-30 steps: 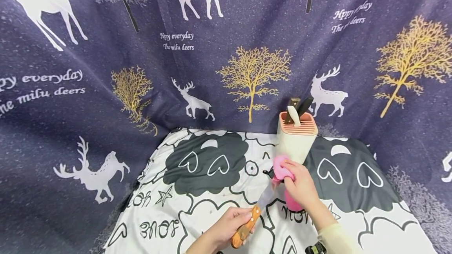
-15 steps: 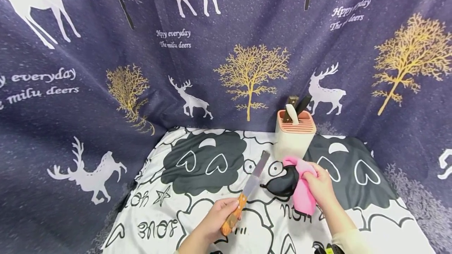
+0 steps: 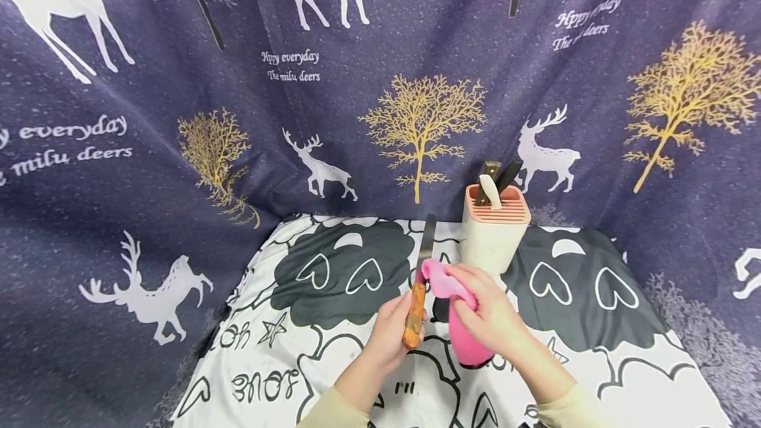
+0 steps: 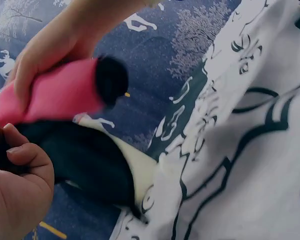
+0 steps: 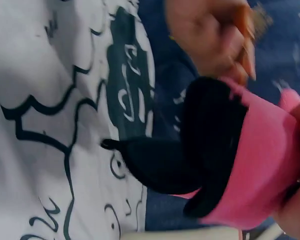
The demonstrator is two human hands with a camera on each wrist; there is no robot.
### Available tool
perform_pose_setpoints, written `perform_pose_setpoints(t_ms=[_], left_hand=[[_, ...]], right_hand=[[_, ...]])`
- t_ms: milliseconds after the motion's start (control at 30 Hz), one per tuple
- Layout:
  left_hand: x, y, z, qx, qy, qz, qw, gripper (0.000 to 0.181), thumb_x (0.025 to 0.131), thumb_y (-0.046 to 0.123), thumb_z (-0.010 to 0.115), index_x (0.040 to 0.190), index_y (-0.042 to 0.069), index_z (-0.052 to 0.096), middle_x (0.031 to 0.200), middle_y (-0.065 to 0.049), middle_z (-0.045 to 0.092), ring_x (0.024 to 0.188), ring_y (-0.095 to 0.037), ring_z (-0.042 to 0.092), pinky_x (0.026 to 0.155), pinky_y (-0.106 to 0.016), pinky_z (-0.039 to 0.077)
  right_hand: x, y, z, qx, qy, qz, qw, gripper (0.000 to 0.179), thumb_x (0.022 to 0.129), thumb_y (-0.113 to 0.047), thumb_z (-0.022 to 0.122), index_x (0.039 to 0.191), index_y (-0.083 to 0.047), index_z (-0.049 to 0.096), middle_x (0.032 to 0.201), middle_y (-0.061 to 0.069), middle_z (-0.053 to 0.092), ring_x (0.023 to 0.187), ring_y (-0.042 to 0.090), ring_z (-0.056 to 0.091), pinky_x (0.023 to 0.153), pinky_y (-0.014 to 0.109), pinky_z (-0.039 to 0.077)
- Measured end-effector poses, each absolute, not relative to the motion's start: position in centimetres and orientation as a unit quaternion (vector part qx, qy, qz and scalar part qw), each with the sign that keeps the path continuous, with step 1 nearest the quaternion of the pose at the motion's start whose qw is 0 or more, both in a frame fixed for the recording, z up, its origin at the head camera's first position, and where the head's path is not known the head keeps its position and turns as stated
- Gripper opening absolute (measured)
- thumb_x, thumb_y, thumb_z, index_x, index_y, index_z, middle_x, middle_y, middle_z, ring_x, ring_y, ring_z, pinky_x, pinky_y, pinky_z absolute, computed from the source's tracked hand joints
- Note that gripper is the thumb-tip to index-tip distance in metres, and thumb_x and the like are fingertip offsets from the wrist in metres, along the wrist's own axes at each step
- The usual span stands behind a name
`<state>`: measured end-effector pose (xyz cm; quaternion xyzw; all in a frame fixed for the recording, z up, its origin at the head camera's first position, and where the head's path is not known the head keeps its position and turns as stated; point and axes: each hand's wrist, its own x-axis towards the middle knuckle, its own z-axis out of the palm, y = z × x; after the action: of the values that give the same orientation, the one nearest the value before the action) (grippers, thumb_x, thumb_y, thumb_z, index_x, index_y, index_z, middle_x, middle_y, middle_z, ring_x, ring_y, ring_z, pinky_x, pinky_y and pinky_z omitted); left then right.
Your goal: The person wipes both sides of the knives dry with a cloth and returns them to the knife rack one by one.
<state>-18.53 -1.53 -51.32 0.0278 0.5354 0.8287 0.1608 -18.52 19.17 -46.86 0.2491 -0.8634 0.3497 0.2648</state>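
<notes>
My left hand [image 3: 389, 332] grips the orange-brown wooden handle of a knife [image 3: 417, 316], whose blade points up and away. My right hand [image 3: 490, 312] grips a soft pink cloth piece [image 3: 466, 339] with a black side. Its upper end lies against the knife near the base of the blade and hides part of it. In the right wrist view, the black part [image 5: 157, 165] hangs out with a small loop at its tip. From the left wrist, the pink piece [image 4: 65, 92] appears in my right hand, beyond my left thumb.
A cream knife block [image 3: 492, 243] with a pink slotted top stands behind my right hand. Several handles [image 3: 490, 190] stick up from it. Black-and-white patterned cloth [image 3: 351, 375] covers the surface, and a dark blue deer-print curtain [image 3: 357, 104] hangs behind.
The knife has swung more upright and moved slightly farther away. My right hand first drew the pink cloth off to the right, then brought it back left against the knife.
</notes>
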Motion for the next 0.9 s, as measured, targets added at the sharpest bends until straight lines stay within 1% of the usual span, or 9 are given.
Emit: perform_pose_setpoints(t_ms=[67, 100, 167, 233, 333, 467, 567, 800, 900], left_hand=[[-18.8, -1.0, -51.1, 0.025, 0.525, 0.836, 0.159, 0.038, 0.112, 0.035, 0.041, 0.104, 0.004, 0.060, 0.078, 0.001, 0.062, 0.051, -0.006, 0.055, 0.047, -0.018, 0.046], [-19.0, -0.8, -51.0, 0.023, 0.519, 0.839, 0.160, 0.036, 0.112, 0.034, 0.041, 0.102, 0.005, 0.059, 0.078, 0.002, 0.062, 0.050, -0.005, 0.055, 0.047, -0.018, 0.045], [-19.3, -0.4, -50.9, 0.020, 0.510, 0.845, 0.160, 0.033, 0.111, 0.033, 0.041, 0.097, 0.009, 0.059, 0.076, 0.003, 0.062, 0.049, -0.005, 0.054, 0.046, -0.018, 0.043], [-19.4, -0.2, -50.7, 0.019, 0.502, 0.850, 0.160, 0.030, 0.110, 0.030, 0.042, 0.096, 0.011, 0.060, 0.076, 0.004, 0.061, 0.049, -0.005, 0.053, 0.047, -0.019, 0.043], [-19.6, -0.2, -50.7, 0.011, 0.494, 0.854, 0.162, 0.028, 0.109, 0.027, 0.042, 0.095, 0.012, 0.060, 0.074, 0.005, 0.059, 0.049, -0.005, 0.052, 0.048, -0.019, 0.042], [-19.6, -0.3, -50.8, -0.003, 0.488, 0.857, 0.164, 0.028, 0.109, 0.022, 0.039, 0.096, 0.012, 0.061, 0.067, 0.006, 0.057, 0.046, -0.005, 0.053, 0.048, -0.018, 0.043], [-19.5, -0.4, -50.9, -0.001, 0.485, 0.859, 0.161, 0.028, 0.109, 0.021, 0.040, 0.096, 0.013, 0.063, 0.066, 0.007, 0.058, 0.048, -0.004, 0.052, 0.047, -0.018, 0.044], [-18.9, -0.3, -50.8, 0.013, 0.466, 0.871, 0.156, 0.027, 0.107, 0.021, 0.043, 0.094, 0.017, 0.066, 0.069, 0.009, 0.063, 0.050, -0.003, 0.052, 0.046, -0.019, 0.044], [-18.7, -0.3, -50.7, 0.012, 0.460, 0.875, 0.151, 0.027, 0.107, 0.020, 0.043, 0.097, 0.016, 0.068, 0.075, 0.009, 0.068, 0.058, -0.003, 0.059, 0.052, -0.018, 0.049]], right_hand=[[-18.5, 18.1, -47.0, 0.265, -0.866, 0.316, 0.284, 0.053, 0.082, -0.003, 0.072, 0.134, -0.013, 0.065, 0.133, 0.010, 0.066, 0.123, 0.028, 0.063, 0.112, 0.022, 0.042], [-18.5, 17.6, -47.1, 0.272, -0.866, 0.299, 0.296, 0.053, 0.082, -0.005, 0.072, 0.134, -0.013, 0.065, 0.134, 0.011, 0.065, 0.123, 0.029, 0.063, 0.112, 0.026, 0.045], [-18.6, 16.8, -47.3, 0.291, -0.861, 0.269, 0.319, 0.047, 0.081, -0.006, 0.073, 0.128, -0.011, 0.068, 0.131, 0.012, 0.068, 0.120, 0.031, 0.065, 0.106, 0.037, 0.050], [-18.7, 16.3, -47.5, 0.307, -0.855, 0.251, 0.335, 0.044, 0.078, -0.005, 0.073, 0.122, -0.009, 0.072, 0.126, 0.013, 0.070, 0.115, 0.031, 0.068, 0.100, 0.043, 0.054], [-18.9, 15.8, -47.5, 0.327, -0.850, 0.240, 0.337, 0.042, 0.077, -0.004, 0.070, 0.118, -0.008, 0.076, 0.121, 0.010, 0.073, 0.111, 0.030, 0.069, 0.097, 0.043, 0.055], [-19.0, 15.7, -47.2, 0.356, -0.848, 0.230, 0.319, 0.043, 0.076, -0.002, 0.065, 0.117, -0.009, 0.076, 0.119, 0.007, 0.075, 0.112, 0.028, 0.069, 0.101, 0.042, 0.053], [-18.9, 15.7, -46.7, 0.387, -0.842, 0.215, 0.308, 0.043, 0.073, -0.002, 0.062, 0.113, -0.010, 0.077, 0.116, 0.004, 0.077, 0.112, 0.029, 0.069, 0.103, 0.042, 0.052], [-18.0, 15.7, -45.5, 0.458, -0.814, 0.207, 0.293, 0.040, 0.068, 0.002, 0.061, 0.104, -0.011, 0.076, 0.112, 0.003, 0.078, 0.109, 0.024, 0.072, 0.102, 0.044, 0.052], [-17.3, 15.7, -45.0, 0.482, -0.800, 0.213, 0.286, 0.041, 0.067, 0.004, 0.061, 0.102, -0.012, 0.075, 0.111, 0.001, 0.077, 0.108, 0.022, 0.073, 0.102, 0.043, 0.052]])
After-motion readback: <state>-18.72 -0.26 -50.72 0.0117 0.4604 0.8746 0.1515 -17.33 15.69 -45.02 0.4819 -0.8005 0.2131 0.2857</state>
